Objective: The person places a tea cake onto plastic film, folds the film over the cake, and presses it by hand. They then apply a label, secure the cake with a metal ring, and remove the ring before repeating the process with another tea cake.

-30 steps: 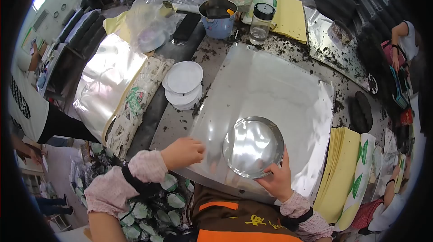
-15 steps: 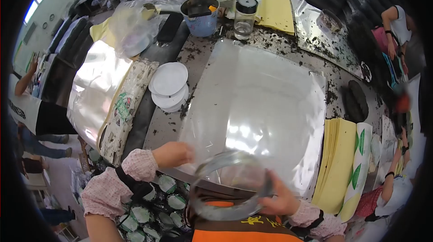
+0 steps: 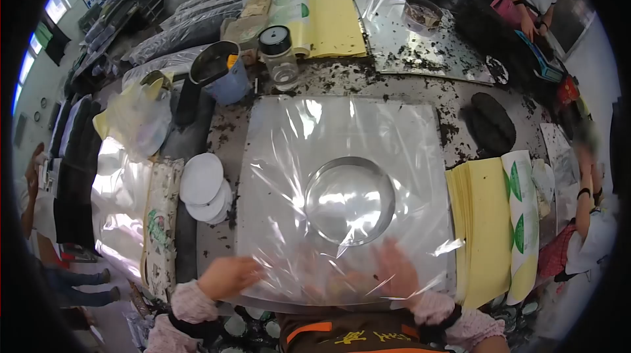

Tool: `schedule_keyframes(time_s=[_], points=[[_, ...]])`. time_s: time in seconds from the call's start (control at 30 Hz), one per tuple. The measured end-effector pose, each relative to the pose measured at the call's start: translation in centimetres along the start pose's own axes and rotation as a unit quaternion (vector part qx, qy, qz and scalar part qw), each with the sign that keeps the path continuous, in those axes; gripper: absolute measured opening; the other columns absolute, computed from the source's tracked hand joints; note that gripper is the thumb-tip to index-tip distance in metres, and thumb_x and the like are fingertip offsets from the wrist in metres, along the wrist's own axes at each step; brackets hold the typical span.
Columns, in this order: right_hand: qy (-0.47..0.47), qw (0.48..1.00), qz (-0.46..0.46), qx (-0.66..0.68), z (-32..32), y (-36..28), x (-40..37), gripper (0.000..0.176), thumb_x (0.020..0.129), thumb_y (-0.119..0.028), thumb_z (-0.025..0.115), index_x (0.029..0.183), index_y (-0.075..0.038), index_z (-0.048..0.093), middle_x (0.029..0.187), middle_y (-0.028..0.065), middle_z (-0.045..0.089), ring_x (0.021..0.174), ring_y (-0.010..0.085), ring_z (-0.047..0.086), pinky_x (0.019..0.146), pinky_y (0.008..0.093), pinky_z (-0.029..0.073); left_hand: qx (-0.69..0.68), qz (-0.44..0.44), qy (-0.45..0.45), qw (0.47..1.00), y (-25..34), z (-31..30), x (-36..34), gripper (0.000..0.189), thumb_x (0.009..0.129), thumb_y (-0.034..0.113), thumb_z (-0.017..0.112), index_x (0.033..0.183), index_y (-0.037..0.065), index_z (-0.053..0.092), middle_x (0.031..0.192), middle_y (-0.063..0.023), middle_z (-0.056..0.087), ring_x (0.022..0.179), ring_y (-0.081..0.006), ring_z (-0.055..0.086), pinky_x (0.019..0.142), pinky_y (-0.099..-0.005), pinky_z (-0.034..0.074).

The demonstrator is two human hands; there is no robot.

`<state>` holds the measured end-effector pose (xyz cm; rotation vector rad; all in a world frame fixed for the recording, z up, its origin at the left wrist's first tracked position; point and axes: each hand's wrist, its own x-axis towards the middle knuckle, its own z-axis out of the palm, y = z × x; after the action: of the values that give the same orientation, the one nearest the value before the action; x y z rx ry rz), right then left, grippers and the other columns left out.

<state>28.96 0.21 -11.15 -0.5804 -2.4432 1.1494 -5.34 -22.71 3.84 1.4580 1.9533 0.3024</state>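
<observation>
A round metal ring [image 3: 350,200] lies in the middle of the clear plastic sheet [image 3: 342,126] on the table, with neither hand touching it. My left hand [image 3: 230,277] is over the sheet's near left edge, its fingertips smeared by motion. Below the ring, to its right, my right hand [image 3: 397,267] is over the sheet with fingers stretched out and blurred. White round discs [image 3: 202,179] sit in a pile left of the sheet.
A blue bucket [image 3: 228,83], a lidded clear jar [image 3: 279,57], yellow paper [image 3: 336,24] and a metal plate [image 3: 427,44] stand or lie at the back. On the right are a dark clump [image 3: 489,124] and stacked yellow sheets [image 3: 483,228]. Other people are at both sides.
The ring has left my right hand and now rests farther forward on the sheet. My left hand has moved down and left. The camera view has turned.
</observation>
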Motion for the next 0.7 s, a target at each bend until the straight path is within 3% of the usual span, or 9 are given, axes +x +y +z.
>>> schedule_keyframes(time_s=[0.1,0.13,0.17,0.2,0.27,0.37,0.43,0.57,0.7], points=[[-0.21,0.948,-0.208,-0.116,-6.8,-3.7,-7.7,0.056,0.086,-0.023,0.077,0.136,-0.007,0.059,0.133,0.0147,0.061,0.117,0.0309,0.064,0.095,0.0381,0.054,0.028,-0.04,0.327,0.944,-3.3,-4.7,3.9,0.012,0.077,0.008,0.074,0.088,0.004,0.072,0.093,-0.0141,0.072,0.084,-0.0337,0.07,0.072,-0.0405,0.055],[-0.256,0.954,-0.141,-0.061,-8.8,-4.3,-9.3,0.054,0.083,-0.023,0.078,0.133,-0.008,0.062,0.123,0.0112,0.067,0.105,0.0276,0.068,0.085,0.0356,0.056,0.128,-0.028,0.425,0.896,-7.1,-4.6,5.3,0.015,0.078,0.005,0.074,0.092,0.001,0.072,0.096,-0.0178,0.072,0.086,-0.0371,0.069,0.075,-0.0417,0.055],[-0.292,0.953,-0.076,0.001,-10.4,-4.9,-10.4,0.053,0.081,-0.024,0.079,0.13,-0.009,0.065,0.114,0.0076,0.072,0.094,0.0242,0.072,0.076,0.0331,0.058,0.15,-0.077,0.396,0.903,-8.8,-4.8,5.7,0.019,0.08,0.005,0.075,0.096,-0.003,0.071,0.098,-0.0207,0.072,0.089,-0.0404,0.069,0.078,-0.0434,0.055],[-0.188,0.975,-0.118,-0.032,-12.6,-4.9,-8.2,0.05,0.078,-0.021,0.078,0.127,-0.012,0.069,0.093,0.0033,0.074,0.068,0.0219,0.07,0.057,0.0352,0.055,0.131,-0.095,0.386,0.908,-10.6,-4.0,5.9,0.019,0.083,0.005,0.073,0.1,-0.003,0.071,0.099,-0.0212,0.072,0.089,-0.0402,0.069,0.077,-0.0437,0.055],[-0.04,0.964,-0.111,-0.237,-19.0,-2.6,-1.8,0.041,0.084,-0.015,0.073,0.125,-0.01,0.069,0.093,0.0038,0.073,0.066,0.0248,0.068,0.052,0.0356,0.053,0.2,-0.037,0.418,0.885,-13.5,-2.3,6.0,0.017,0.085,0.004,0.07,0.102,-0.002,0.07,0.099,-0.0223,0.072,0.088,-0.0396,0.07,0.074,-0.0434,0.055],[0.175,0.927,0.135,-0.303,-27.7,7.5,7.8,0.053,0.086,-0.018,0.072,0.136,-0.005,0.058,0.113,0.0146,0.07,0.108,0.0322,0.066,0.093,0.0415,0.052,0.192,-0.106,0.405,0.888,-12.4,-2.1,6.0,0.012,0.088,0.002,0.067,0.099,-0.002,0.07,0.097,-0.0222,0.071,0.085,-0.0387,0.07,0.072,-0.0447,0.054],[0.247,0.891,0.138,-0.355,-32.8,15.8,14.0,0.079,0.088,-0.036,0.075,0.149,-0.001,0.041,0.141,0.0292,0.052,0.129,0.0437,0.051,0.108,0.0452,0.041,0.162,-0.131,0.401,0.892,-11.8,-2.8,6.2,0.008,0.088,0.002,0.069,0.094,-0.003,0.07,0.085,-0.0186,0.07,0.075,-0.032,0.07,0.068,-0.0399,0.053],[0.113,0.821,0.342,-0.443,-30.1,19.5,23.2,0.121,0.075,-0.077,0.069,0.162,-0.01,0.018,0.158,0.0385,0.023,0.146,0.0584,0.019,0.116,0.0673,0.021,0.064,-0.181,0.393,0.899,-11.4,-3.3,5.9,0.007,0.086,0.002,0.071,0.09,-0.003,0.07,0.077,-0.0151,0.067,0.066,-0.0253,0.066,0.063,-0.0336,0.051],[0.07,0.847,0.252,-0.463,-23.0,16.1,25.7,0.107,0.082,-0.064,0.07,0.163,-0.016,0.018,0.16,0.0353,0.02,0.147,0.0584,0.015,0.116,0.071,0.017,0.055,-0.151,0.422,0.892,-12.0,-2.6,6.0,0.007,0.086,0.002,0.071,0.091,-0.003,0.072,0.077,-0.0143,0.067,0.063,-0.0246,0.066,0.062,-0.0324,0.051]])
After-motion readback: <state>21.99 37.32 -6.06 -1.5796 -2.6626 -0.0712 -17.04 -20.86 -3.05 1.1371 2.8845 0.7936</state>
